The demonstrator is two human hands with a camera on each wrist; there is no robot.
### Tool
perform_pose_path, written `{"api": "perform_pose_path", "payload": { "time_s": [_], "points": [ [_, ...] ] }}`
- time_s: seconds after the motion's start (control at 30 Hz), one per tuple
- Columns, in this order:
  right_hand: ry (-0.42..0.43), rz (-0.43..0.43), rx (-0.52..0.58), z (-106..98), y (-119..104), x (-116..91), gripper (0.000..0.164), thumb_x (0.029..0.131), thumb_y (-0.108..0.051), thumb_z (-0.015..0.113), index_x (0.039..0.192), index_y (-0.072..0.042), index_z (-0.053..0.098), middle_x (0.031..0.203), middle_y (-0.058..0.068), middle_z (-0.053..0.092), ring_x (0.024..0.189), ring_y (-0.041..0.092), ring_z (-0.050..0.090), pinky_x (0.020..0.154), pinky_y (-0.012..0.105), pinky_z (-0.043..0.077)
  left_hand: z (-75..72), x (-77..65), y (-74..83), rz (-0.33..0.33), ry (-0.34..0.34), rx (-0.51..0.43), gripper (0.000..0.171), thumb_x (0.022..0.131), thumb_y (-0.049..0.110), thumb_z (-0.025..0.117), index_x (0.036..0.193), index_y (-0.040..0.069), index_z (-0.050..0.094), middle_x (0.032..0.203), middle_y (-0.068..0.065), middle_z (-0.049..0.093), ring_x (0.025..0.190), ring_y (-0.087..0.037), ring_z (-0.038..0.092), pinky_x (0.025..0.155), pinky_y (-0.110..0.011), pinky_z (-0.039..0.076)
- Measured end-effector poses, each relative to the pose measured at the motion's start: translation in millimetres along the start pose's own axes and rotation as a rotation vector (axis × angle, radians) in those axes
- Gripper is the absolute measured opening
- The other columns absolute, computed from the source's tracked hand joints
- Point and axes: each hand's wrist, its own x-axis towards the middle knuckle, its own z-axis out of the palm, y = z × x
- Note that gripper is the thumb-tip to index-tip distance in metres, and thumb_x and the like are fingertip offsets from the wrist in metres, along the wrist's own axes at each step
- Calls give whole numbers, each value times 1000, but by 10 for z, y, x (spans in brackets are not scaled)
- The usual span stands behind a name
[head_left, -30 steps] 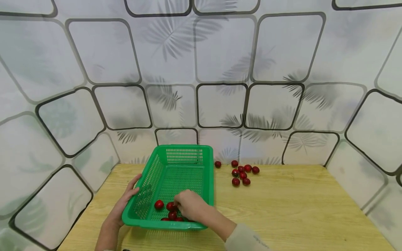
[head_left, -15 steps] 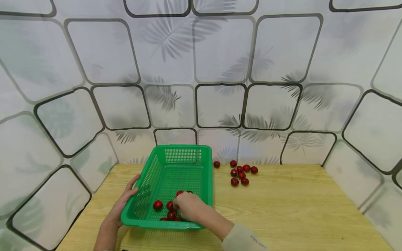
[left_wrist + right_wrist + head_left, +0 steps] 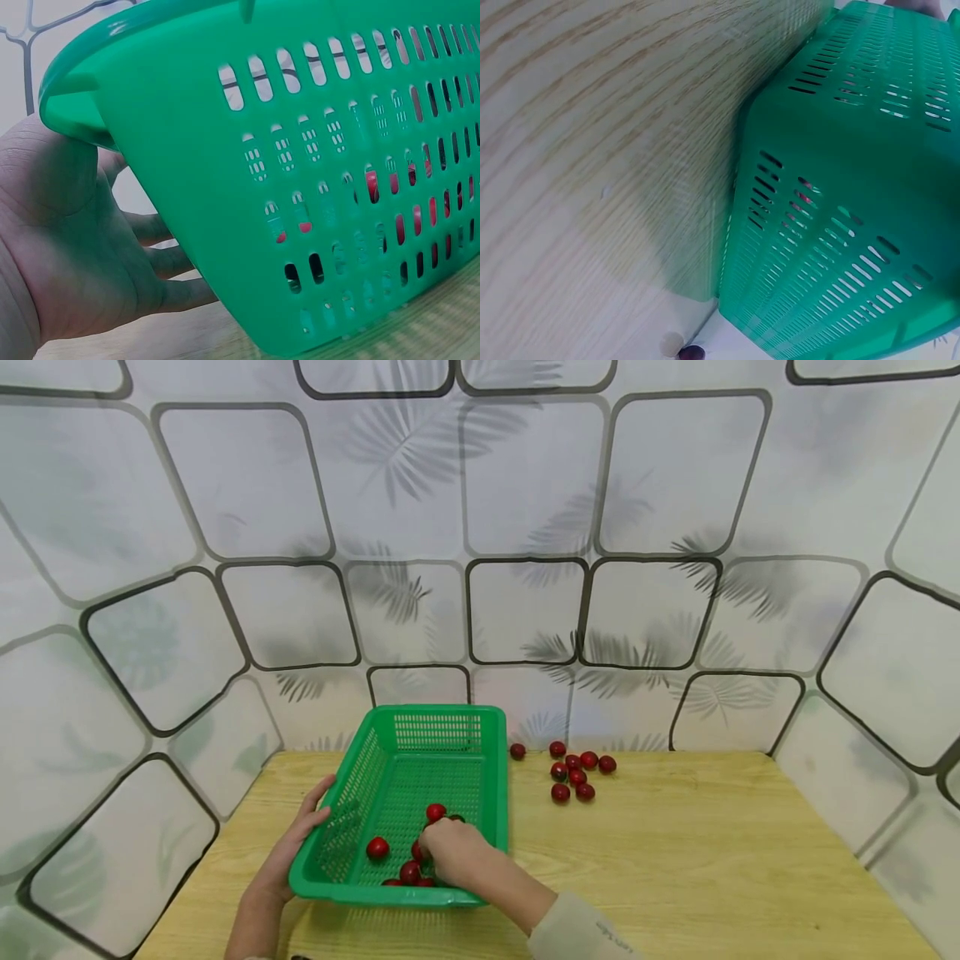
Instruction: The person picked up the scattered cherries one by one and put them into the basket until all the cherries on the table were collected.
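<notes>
A green plastic basket [image 3: 438, 777] with slotted walls sits tilted slightly on the wooden table. Several dark red cherries [image 3: 378, 848] lie in its near half. My left hand [image 3: 288, 852] grips the basket's left rim; in the left wrist view its palm faces the corner and its fingers lie along the outer wall. My right hand [image 3: 465, 853] reaches over the near right side into the basket, fingers bent down among the cherries. Its fingertips are hidden, so what they hold cannot be made out. In the right wrist view the basket wall hides this hand.
On the table [image 3: 697, 843], right of the basket, a loose cluster of cherries [image 3: 577, 778] lies near the back edge. A single cherry [image 3: 517, 751] is close to the basket's far right corner. Behind the table hangs a patterned wall covering [image 3: 532, 610].
Inside the basket, cherries have shifted away from me beyond my right hand, where one now shows clearly. My right hand has barely moved. The left hand and basket stay in place.
</notes>
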Motion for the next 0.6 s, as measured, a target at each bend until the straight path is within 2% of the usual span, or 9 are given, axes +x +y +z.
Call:
{"api": "perform_pose_path", "payload": {
  "time_s": [0.07, 0.27, 0.47, 0.6],
  "points": [
    [-8, -7, 4, -2, -1, -1, 37, 76, 11, 65, 57, -17, 52, 57, -9, 41, 56, 7, 31, 47, 22, 32, 2, 0, 1, 0, 5, 0, 59, 109, 33, 32, 160, 30, 2, 155, -9, 7, 120, -23, 43, 89, -35, 49],
    [8, -21, -4, -18, -2, -5, 32, 77, 10, 66, 60, -16, 60, 59, -10, 47, 57, 5, 33, 47, 21, 33, 8, 1, 7, -2, 8, -3, 59, 109, 34, 32, 160, 30, 2, 154, -8, 7, 119, -22, 44, 89, -35, 49],
    [39, -31, 7, -16, 9, 6, 44, 78, 5, 66, 54, -19, 39, 56, -9, 33, 56, 6, 31, 45, 22, 32, 4, 4, 11, 0, 11, -3, 59, 109, 33, 33, 160, 30, 2, 152, -6, 9, 119, -21, 44, 89, -34, 49],
    [54, -33, 3, -11, 11, 4, 38, 80, 3, 67, 55, -19, 48, 57, -10, 43, 55, 3, 37, 45, 23, 35, 0, 2, 4, -1, 3, -5, 59, 109, 33, 32, 160, 30, 2, 152, -5, 9, 120, -20, 45, 90, -34, 49]
  ]
}}
